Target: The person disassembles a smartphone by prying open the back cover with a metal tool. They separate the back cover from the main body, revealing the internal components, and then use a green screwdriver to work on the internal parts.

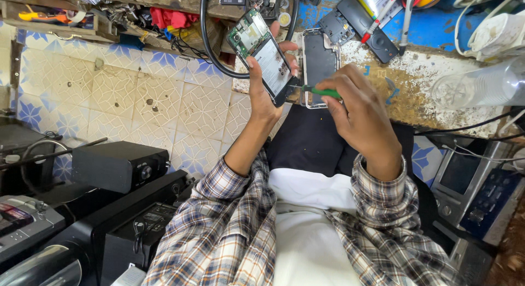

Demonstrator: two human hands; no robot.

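Currently I log: opened phone (266, 53), above bench edge, light, rigid, fragile board exposed | left hand (266, 89) closed around its side edges, best hold | right hand (355, 108) pinching green screwdriver (320, 91), tip at phone's lower corner.

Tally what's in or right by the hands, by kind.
Opened phone with exposed circuit board, held in the left hand: 1
Green-handled screwdriver, held in the right hand: 1
Phone back frame, lying on the bench: 1
Black phone covers behind it: 2
Total: 5
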